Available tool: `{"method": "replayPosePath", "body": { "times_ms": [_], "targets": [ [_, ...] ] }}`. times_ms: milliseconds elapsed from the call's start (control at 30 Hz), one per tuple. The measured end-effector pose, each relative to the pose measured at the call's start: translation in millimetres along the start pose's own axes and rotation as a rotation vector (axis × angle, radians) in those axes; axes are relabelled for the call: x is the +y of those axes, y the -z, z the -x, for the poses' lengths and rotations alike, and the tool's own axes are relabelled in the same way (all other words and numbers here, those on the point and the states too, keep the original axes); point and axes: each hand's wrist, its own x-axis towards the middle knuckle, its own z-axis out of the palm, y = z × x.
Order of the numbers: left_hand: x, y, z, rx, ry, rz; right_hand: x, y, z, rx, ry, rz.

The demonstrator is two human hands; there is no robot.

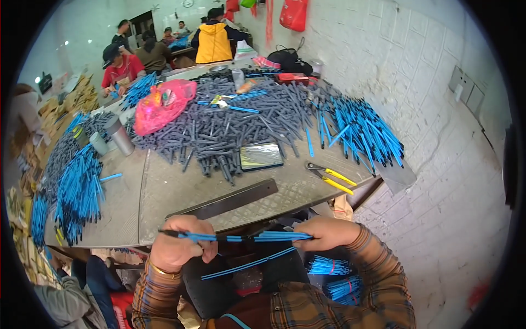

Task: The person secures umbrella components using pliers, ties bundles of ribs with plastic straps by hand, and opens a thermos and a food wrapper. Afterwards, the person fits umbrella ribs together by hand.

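Observation:
Between my two hands stretches a small bundle of thin blue rods (266,236) with black parts at the left end and near the middle. My left hand (181,244) is closed on the left end, fingers curled. At the other end my right hand (327,233) is closed round the rods, hiding their tips. Below the bundle, a few more thin blue rods (249,266) lie slanting across my lap. Just beyond my hands, a dark metal bar (224,202) lies along the table's near edge.
Grey plastic pieces (230,126) are heaped on the table (123,205), beside blue rod piles (361,129) (79,192). Yellow-handled pliers (334,180) and a black-rimmed tray (261,156) lie nearer. Banded rod bundles (329,265) are low at right. A textured wall (438,164) bounds the right; several people work beyond.

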Motion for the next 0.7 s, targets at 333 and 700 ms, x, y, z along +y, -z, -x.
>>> {"method": "replayPosePath", "body": {
  "times_ms": [333,700],
  "targets": [
    [0.1,-36.6,-13.3,0.005,-0.03,-0.549,-2.6,-15.1,11.1,0.576,-0.121,0.395],
    [-3.2,-41.8,-28.7,-0.06,-0.268,-0.801,12.6,-23.2,3.4,0.579,-0.16,0.193]
  ]
}}
